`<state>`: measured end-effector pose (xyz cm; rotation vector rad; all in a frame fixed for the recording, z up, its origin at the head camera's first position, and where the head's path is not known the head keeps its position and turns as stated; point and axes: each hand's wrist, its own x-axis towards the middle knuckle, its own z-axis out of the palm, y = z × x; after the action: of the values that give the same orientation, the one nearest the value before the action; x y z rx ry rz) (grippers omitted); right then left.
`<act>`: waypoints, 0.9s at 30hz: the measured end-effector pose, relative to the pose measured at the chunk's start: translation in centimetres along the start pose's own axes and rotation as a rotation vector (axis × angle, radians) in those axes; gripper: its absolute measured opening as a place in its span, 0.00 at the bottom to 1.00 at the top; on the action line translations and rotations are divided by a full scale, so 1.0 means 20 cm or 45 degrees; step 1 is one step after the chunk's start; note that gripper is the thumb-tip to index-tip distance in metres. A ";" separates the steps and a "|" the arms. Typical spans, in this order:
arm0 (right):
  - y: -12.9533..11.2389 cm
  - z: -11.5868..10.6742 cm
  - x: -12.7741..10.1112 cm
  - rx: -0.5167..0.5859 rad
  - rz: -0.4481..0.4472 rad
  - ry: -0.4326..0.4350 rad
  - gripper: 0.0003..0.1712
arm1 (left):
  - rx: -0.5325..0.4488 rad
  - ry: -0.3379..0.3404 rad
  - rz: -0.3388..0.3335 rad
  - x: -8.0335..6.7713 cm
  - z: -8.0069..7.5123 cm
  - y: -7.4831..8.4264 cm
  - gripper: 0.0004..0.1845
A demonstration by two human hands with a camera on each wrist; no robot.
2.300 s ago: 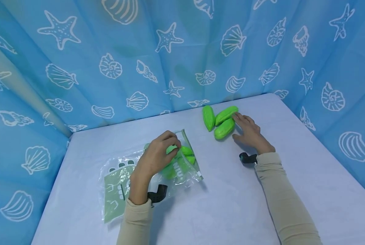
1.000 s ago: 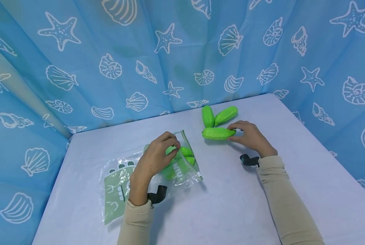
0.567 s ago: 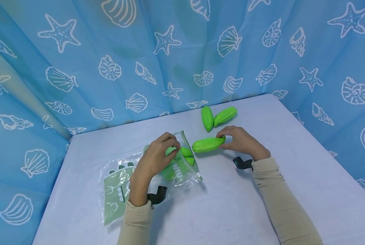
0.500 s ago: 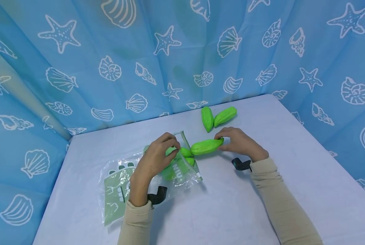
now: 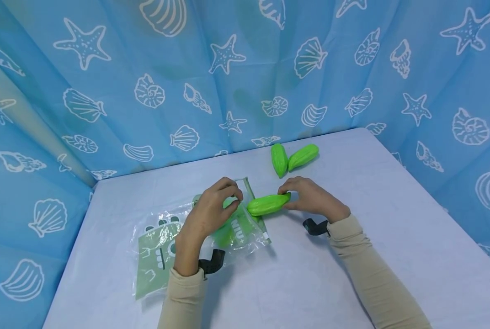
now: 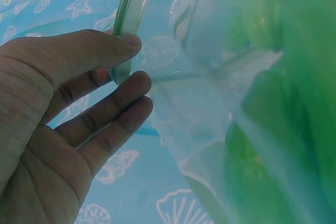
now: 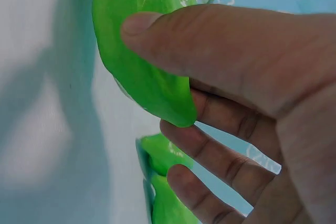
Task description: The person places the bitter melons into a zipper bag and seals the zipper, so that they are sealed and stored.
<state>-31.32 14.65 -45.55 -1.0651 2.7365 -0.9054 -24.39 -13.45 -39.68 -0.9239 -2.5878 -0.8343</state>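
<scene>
A clear plastic zip bag with green print lies on the white table, and green gourd-shaped pieces show inside it. My left hand pinches the bag's rim between thumb and fingers and holds its mouth up. In my right hand, thumb and fingers grip one end of a bright green gourd, whose other end sits at the bag's mouth. Two more green gourds lie side by side farther back on the table.
A blue curtain printed with white shells and starfish closes in the table at the back and on both sides. Black wrist straps sit by both cuffs.
My right hand took one gourd from the group of three at the back and carried it left to the bag's mouth. The left hand kept holding the bag's rim.
</scene>
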 end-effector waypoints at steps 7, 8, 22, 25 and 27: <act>-0.04 0.03 0.00 -0.010 -0.025 -0.029 0.15 | 0.032 0.004 0.025 0.00 0.00 0.01 0.08; -0.05 0.03 0.00 -0.014 -0.027 -0.030 0.15 | 0.035 0.005 0.024 0.00 0.00 0.01 0.08; -0.12 0.09 0.03 -0.055 -0.071 -0.067 0.14 | 0.037 -0.001 0.017 -0.01 0.00 0.02 0.06; -0.14 0.10 0.03 -0.051 -0.089 -0.071 0.14 | 0.039 -0.003 0.021 -0.01 0.00 0.02 0.06; -0.15 0.11 0.04 -0.050 -0.099 -0.075 0.14 | 0.037 -0.001 0.025 -0.01 0.00 0.02 0.06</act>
<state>-29.53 11.30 -45.60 -1.1927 2.6929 -0.8198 -24.02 -13.30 -39.50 -0.9402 -2.5805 -0.7890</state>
